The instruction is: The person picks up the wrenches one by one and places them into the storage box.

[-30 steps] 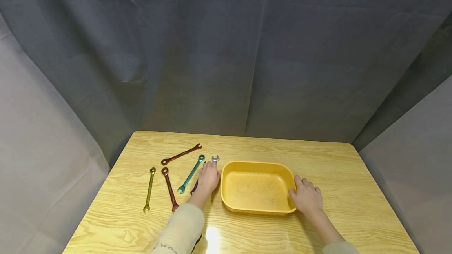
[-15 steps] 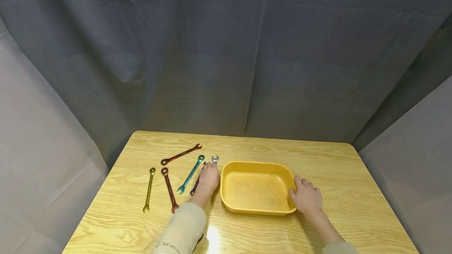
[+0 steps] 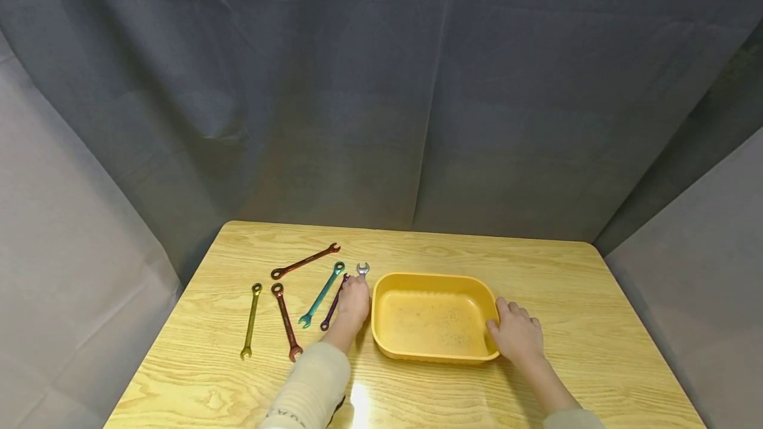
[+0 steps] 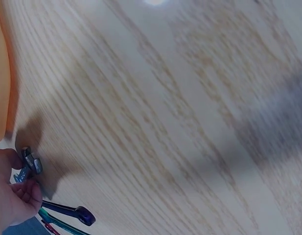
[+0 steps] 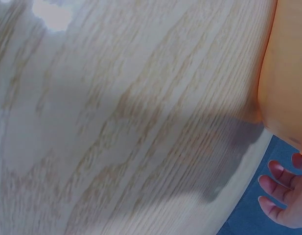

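Observation:
My left hand (image 3: 354, 302) pinches a silver combination wrench (image 3: 363, 268) just left of the yellow plastic bin (image 3: 495, 353). In the left wrist view, thumb and curled fingers close around the silver wrench (image 4: 28, 164), its end poking out between them. Most of its shaft is hidden by the hand. A purple wrench (image 3: 335, 303) lies right beside that hand, a teal wrench (image 3: 322, 294) just beyond it. At the bin's right end, my right hand (image 3: 520, 333) holds the rim, thumb over the inside and fingers outside. The right wrist view shows those fingers (image 5: 278, 191) loosely bent near the bin wall.
Farther left on the wooden table (image 3: 197, 376) lie a red wrench (image 3: 287, 323), a yellow-green wrench (image 3: 252, 321) and a dark red wrench (image 3: 306, 261) nearer the back edge. A grey curtain (image 3: 381, 118) hangs behind the table.
My left hand has shifted slightly to the right, uncovering more of the purple wrench. The right hand and the bin have stayed nearly still.

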